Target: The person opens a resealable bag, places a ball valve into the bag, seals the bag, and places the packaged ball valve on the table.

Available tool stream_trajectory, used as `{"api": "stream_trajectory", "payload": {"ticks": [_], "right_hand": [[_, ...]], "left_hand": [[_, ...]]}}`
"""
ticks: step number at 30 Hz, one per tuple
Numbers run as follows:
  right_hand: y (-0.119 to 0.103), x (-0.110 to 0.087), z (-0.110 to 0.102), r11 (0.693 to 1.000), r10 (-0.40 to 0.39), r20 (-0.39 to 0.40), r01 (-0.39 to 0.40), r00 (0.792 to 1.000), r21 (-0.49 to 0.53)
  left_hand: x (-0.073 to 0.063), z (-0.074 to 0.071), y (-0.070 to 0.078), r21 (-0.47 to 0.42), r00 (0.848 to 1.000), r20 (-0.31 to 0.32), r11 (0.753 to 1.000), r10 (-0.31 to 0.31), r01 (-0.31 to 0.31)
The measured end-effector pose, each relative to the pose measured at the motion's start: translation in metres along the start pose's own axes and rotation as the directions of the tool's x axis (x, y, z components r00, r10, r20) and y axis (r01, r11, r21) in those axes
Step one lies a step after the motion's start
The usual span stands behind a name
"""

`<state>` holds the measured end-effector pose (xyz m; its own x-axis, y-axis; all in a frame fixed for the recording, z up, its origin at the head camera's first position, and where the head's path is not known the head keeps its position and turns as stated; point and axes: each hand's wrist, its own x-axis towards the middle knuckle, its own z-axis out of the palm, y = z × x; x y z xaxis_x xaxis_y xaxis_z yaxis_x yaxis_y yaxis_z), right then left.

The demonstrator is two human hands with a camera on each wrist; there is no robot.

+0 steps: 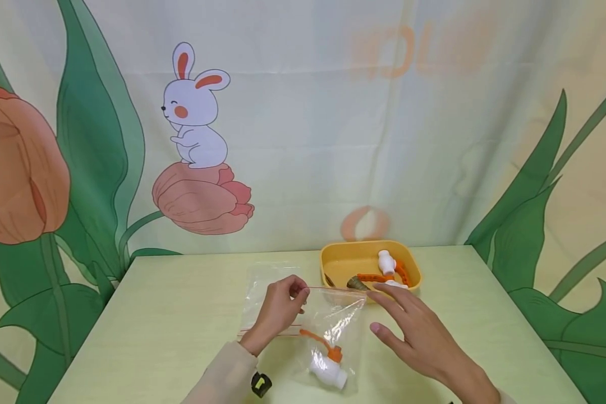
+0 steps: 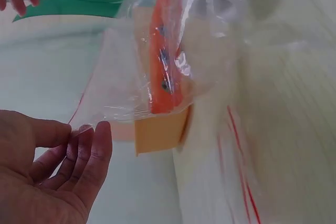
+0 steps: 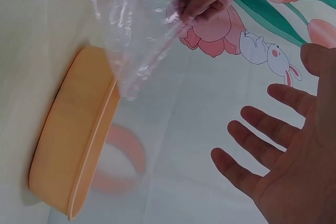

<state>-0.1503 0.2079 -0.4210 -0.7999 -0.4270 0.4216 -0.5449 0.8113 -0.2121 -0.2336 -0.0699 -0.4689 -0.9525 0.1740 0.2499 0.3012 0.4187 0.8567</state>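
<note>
My left hand pinches the top left corner of a clear zip bag with a red strip along its upper edge. The bag hangs upright over the table, holding a white rounded toy part joined to an orange arm-like piece. In the left wrist view, thumb and fingertips of the left hand meet at the bag's edge. My right hand is near the bag's other top corner, fingers spread. The right wrist view shows that hand apart from the bag, holding nothing.
Behind the bag stands a yellow tray with white-and-orange parts and a dark greenish piece. Another clear zip bag lies flat on the table, left of the tray. A printed curtain hangs behind the table.
</note>
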Motion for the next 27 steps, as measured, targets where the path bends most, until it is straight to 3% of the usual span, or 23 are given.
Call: {"api": "stream_trajectory", "payload": {"ticks": [8,14,18,21,27], "right_hand": [[0.002,0.005,0.006,0.999,-0.031,-0.018,0.031,0.999,0.014],[0.003,0.009,0.009,0.998,-0.063,-0.014,0.064,0.998,0.023],[0.003,0.012,0.013,0.996,-0.086,-0.013,0.086,0.996,0.029],[0.002,0.015,0.015,0.995,-0.097,-0.014,0.098,0.995,0.034],[0.0,0.023,0.015,0.991,-0.127,-0.025,0.128,0.992,0.042]], "left_hand": [[0.008,0.006,-0.019,0.071,0.995,0.077,0.996,-0.059,0.053],[0.011,0.006,-0.028,0.189,0.998,0.057,0.982,0.0,-0.011],[0.009,0.003,-0.031,0.252,0.999,0.051,0.968,-0.002,-0.011],[0.007,-0.002,-0.031,0.288,0.999,0.048,0.957,0.008,-0.022],[-0.003,-0.018,-0.023,0.378,0.995,0.039,0.921,0.087,-0.095]]}}
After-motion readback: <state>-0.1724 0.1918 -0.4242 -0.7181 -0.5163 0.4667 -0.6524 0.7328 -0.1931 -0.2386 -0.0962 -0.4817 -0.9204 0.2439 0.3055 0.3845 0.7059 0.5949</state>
